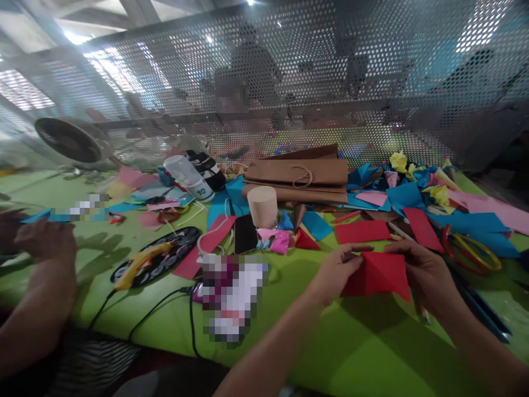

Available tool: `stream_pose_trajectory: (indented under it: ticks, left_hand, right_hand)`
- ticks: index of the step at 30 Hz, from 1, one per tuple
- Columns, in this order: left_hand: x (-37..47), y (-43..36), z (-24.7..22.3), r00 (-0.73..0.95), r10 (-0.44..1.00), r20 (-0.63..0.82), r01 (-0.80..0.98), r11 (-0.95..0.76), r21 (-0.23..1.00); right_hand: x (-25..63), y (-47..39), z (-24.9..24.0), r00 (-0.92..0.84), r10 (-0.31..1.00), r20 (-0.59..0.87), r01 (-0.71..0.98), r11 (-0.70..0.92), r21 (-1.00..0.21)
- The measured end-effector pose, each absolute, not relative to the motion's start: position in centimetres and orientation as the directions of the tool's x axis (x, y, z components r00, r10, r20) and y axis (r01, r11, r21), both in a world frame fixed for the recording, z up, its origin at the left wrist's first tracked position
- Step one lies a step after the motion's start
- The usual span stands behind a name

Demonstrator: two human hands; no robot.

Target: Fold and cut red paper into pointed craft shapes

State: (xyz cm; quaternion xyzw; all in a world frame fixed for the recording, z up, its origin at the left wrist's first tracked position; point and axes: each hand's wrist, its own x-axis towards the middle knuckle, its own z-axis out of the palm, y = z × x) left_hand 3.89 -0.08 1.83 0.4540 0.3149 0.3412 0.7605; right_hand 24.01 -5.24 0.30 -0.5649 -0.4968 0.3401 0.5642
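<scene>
Between my two hands a sheet of red paper [380,275] is held up above the green table, with faint creases across it. My left hand [336,273] pinches its left edge between thumb and fingers. At the opposite edge my right hand [430,275] grips the paper, fingers curled at the top corner. Just beyond lie a flat red paper rectangle [362,232] and another red paper strip [422,229]. A small folded red paper piece [306,239] sits to the left of them. Under my right hand the tip of a pencil [425,316] shows.
A yellow glue gun [144,259] rests on a black round tray with cords trailing. Nearby are a dark phone [245,234], a beige cylinder [263,207], brown paper bags [297,179] and tape rolls [475,251]. At far left, another person's hands [45,240] work on blue paper.
</scene>
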Motion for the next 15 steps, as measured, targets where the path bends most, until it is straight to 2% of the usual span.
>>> stream_pose_trajectory:
  ticks: [2, 4, 11, 15]
  left_hand:
    - [3.8, -0.2, 2.2, 0.579, 0.8, -0.158, -0.24, 0.352, 0.905]
    - [3.7, -0.2, 2.3, 0.584, 0.799, -0.145, -0.251, 0.347, 0.904]
    - [3.5, -0.1, 2.2, 0.562, 0.815, -0.138, -0.201, 0.297, 0.934]
    - [3.6, -0.2, 2.5, 0.557, 0.822, -0.121, -0.167, 0.253, 0.953]
  right_hand:
    - [23.9, -5.4, 0.2, 0.287, 0.955, 0.078, 0.01, 0.078, -0.997]
    - [23.9, -5.4, 0.3, 0.296, 0.953, 0.062, -0.051, 0.08, -0.995]
    - [23.8, -5.5, 1.3, 0.196, 0.971, 0.139, 0.177, 0.104, -0.979]
    - [23.9, -5.4, 0.8, 0.221, 0.959, 0.178, 0.243, 0.123, -0.962]
